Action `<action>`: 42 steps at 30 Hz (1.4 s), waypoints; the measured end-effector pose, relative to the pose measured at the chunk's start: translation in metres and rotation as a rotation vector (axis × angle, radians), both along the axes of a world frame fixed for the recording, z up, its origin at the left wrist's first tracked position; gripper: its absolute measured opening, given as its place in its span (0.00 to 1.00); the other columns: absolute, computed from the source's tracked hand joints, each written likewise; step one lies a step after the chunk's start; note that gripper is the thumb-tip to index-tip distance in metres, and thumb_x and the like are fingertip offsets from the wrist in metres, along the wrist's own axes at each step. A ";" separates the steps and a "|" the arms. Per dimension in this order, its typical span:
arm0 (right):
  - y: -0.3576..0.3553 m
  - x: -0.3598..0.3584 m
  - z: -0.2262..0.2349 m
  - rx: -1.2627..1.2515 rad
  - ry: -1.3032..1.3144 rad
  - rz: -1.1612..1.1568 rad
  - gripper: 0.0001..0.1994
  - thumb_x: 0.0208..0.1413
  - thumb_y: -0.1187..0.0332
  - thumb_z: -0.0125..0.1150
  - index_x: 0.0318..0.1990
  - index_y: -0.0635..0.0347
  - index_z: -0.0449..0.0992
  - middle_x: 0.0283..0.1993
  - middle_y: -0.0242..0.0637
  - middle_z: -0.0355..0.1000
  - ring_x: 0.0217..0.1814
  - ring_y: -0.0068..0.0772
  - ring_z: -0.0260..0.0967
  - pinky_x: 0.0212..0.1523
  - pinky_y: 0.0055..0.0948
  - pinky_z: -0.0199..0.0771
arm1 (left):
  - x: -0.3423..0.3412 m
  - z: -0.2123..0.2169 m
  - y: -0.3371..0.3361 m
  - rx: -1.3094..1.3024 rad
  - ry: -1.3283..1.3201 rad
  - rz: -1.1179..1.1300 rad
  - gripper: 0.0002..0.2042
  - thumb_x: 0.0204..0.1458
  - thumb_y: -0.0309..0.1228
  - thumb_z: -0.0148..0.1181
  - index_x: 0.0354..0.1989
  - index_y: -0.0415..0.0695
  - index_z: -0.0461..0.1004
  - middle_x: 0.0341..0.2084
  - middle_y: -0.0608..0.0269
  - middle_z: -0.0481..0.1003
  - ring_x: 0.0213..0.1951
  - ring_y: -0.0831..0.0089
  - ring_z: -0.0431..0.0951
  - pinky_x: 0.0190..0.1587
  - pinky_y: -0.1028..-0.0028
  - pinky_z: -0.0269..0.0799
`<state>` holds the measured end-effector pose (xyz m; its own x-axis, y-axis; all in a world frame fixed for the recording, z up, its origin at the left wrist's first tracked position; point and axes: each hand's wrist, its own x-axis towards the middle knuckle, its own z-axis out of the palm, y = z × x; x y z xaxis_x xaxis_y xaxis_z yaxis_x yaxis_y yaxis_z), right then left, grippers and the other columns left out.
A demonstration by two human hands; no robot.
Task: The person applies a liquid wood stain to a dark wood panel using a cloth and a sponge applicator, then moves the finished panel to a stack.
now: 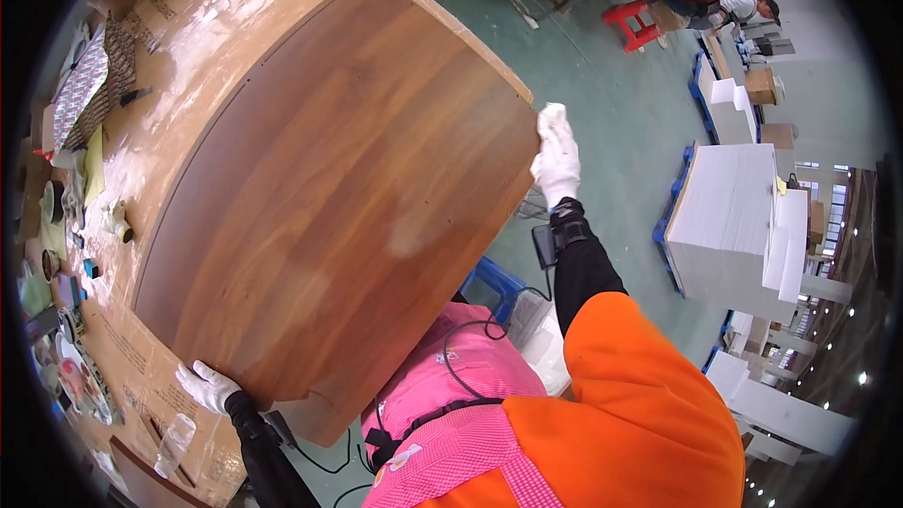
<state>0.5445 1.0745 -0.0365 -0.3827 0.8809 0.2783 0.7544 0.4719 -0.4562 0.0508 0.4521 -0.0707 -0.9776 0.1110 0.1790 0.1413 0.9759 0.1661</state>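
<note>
A large brown wood-grain panel [348,188] with one curved long edge lies on the cardboard-covered worktable [202,33]. Its near side sticks out past the table toward my body. My left hand [206,387], in a white glove, rests at the panel's near left corner with its fingers stretched and apart. At the opposite end, my right hand [557,155], also gloved in white, is closed at the panel's right edge by the far corner. Some of its fingers are hard to make out. A few small dark marks dot the panel's face.
Tape rolls, small blocks, a patterned sheet [80,94] and other clutter line the table's left side. A blue plastic stool [494,284] stands beside me. Stacked white boards [724,226] on blue pallets are to the right. People sit at the far right near a red stool [632,26].
</note>
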 end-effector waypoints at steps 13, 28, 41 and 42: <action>-0.034 -0.114 0.028 0.422 -0.450 0.176 0.32 0.57 0.52 0.58 0.70 0.48 0.68 0.62 0.48 0.70 0.70 0.60 0.58 0.74 0.63 0.46 | -0.002 -0.008 -0.005 0.009 0.078 -0.043 0.26 0.68 0.43 0.55 0.67 0.37 0.71 0.67 0.40 0.69 0.69 0.46 0.66 0.73 0.56 0.57; -0.232 -0.175 0.095 -0.080 0.088 1.336 0.03 0.55 0.61 0.58 0.35 0.40 0.71 0.26 0.32 0.67 0.37 0.38 0.74 0.33 0.40 0.73 | -0.004 -0.011 -0.010 0.045 0.045 -0.041 0.27 0.70 0.46 0.51 0.68 0.36 0.69 0.70 0.42 0.67 0.72 0.49 0.64 0.75 0.60 0.54; -0.045 -0.076 0.054 0.357 -0.475 0.378 0.26 0.71 0.56 0.46 0.74 0.51 0.65 0.78 0.50 0.58 0.80 0.56 0.50 0.77 0.54 0.44 | 0.003 0.000 0.011 0.094 0.076 -0.027 0.25 0.63 0.42 0.58 0.62 0.36 0.73 0.61 0.42 0.74 0.63 0.47 0.72 0.69 0.56 0.62; -0.065 -0.083 0.052 0.305 -0.359 0.404 0.28 0.68 0.57 0.51 0.74 0.52 0.63 0.78 0.53 0.57 0.81 0.59 0.47 0.77 0.55 0.46 | 0.005 0.001 0.015 0.090 0.144 -0.025 0.24 0.62 0.41 0.59 0.59 0.36 0.75 0.56 0.43 0.77 0.59 0.46 0.74 0.66 0.55 0.65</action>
<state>0.4617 1.0095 0.0151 -0.7859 0.5478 0.2867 0.5700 0.8216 -0.0072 0.0555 0.4671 -0.0695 -0.9383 0.1125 0.3271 0.1941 0.9540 0.2286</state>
